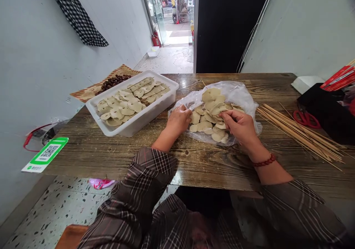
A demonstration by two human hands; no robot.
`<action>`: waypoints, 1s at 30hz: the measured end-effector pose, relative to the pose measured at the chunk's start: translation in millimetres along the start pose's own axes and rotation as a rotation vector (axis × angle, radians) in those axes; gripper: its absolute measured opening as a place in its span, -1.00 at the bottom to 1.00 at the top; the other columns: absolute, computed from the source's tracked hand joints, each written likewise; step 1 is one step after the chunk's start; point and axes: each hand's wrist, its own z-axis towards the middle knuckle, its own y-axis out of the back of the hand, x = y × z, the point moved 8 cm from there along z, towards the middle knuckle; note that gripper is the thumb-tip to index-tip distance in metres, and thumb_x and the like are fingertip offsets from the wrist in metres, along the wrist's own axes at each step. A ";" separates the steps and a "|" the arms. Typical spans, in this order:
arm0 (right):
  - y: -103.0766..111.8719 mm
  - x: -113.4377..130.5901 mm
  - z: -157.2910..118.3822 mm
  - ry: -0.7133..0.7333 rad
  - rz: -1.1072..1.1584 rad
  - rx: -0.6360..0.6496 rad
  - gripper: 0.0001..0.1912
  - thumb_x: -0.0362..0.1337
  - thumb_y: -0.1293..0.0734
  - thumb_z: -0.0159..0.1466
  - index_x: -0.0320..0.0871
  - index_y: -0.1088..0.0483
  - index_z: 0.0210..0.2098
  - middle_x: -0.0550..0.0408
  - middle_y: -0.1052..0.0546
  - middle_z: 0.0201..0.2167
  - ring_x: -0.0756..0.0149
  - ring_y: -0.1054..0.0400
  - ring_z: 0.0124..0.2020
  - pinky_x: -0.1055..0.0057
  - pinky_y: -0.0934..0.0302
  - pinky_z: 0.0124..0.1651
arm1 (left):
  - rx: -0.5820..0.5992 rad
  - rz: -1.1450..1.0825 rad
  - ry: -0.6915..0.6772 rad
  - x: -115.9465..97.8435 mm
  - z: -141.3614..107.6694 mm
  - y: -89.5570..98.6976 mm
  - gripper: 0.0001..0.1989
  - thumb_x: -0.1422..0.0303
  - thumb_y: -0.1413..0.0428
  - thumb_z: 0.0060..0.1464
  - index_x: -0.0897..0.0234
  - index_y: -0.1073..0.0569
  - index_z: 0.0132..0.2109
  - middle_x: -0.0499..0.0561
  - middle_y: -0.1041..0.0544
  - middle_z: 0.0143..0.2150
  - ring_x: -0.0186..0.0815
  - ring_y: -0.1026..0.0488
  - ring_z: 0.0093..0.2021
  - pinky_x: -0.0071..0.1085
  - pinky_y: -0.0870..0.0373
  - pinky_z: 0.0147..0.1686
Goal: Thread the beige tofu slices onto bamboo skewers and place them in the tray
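Note:
A clear plastic bag [235, 88] lies spread on the table under a heap of pale, flat round slices [205, 126]. My left hand [179, 118] is at the bag's left edge, its fingers curled closed on the plastic beside the slices; the fingertips are partly hidden. Over the right side of the heap, my right hand [240, 125] pinches with thumb and forefinger at the near end of a thin wooden skewer [203, 83]. Several slices seem threaded along it, and its far tip sticks out beyond them. Most of the skewer is hidden by the slices.
A white plastic tub [127, 130] of skewered slices stands left on the wooden table [188, 167]. Behind it are dark red pieces [113, 82] on patterned paper. Loose bamboo skewers [302, 134], red scissors [306, 118] and a black box [327, 112] are right. A QR-code card [46, 154] is at the left edge.

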 end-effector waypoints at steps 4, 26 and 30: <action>-0.7 0.9 -0.7 -0.018 0.002 0.002 -0.66 -0.06 -0.33 0.25 -0.25 -0.55 -0.30 0.20 -0.36 -0.67 0.51 -0.07 -0.69 0.51 0.08 -0.63 | -0.097 -0.259 0.068 6.6 2.8 6.3 -0.91 0.52 -0.12 -0.02 0.25 -0.47 -0.40 0.03 -0.47 -0.33 -0.25 -0.41 -0.26 -0.31 -0.35 -0.18; -38.2 10.2 -18.0 -0.015 -0.123 0.418 -0.60 -0.03 -0.29 0.26 -0.26 -0.57 -0.28 0.16 -0.35 -0.69 0.44 -0.13 -0.64 0.45 0.05 -0.55 | -0.442 -1.677 0.568 51.8 -9.3 7.7 -0.85 0.54 -0.21 0.01 0.32 -0.35 -0.32 -0.05 -0.55 -0.41 -0.40 -0.57 -0.42 -0.49 -0.49 -0.35; -38.0 9.7 -17.9 -0.027 -0.118 0.410 -0.59 -0.01 -0.29 0.25 -0.25 -0.58 -0.29 0.16 -0.35 -0.69 0.44 -0.11 -0.64 0.46 0.09 -0.57 | -0.447 -1.661 0.569 51.5 -9.5 8.2 -0.83 0.52 -0.23 0.01 0.32 -0.35 -0.33 -0.05 -0.55 -0.40 -0.39 -0.57 -0.41 -0.48 -0.50 -0.32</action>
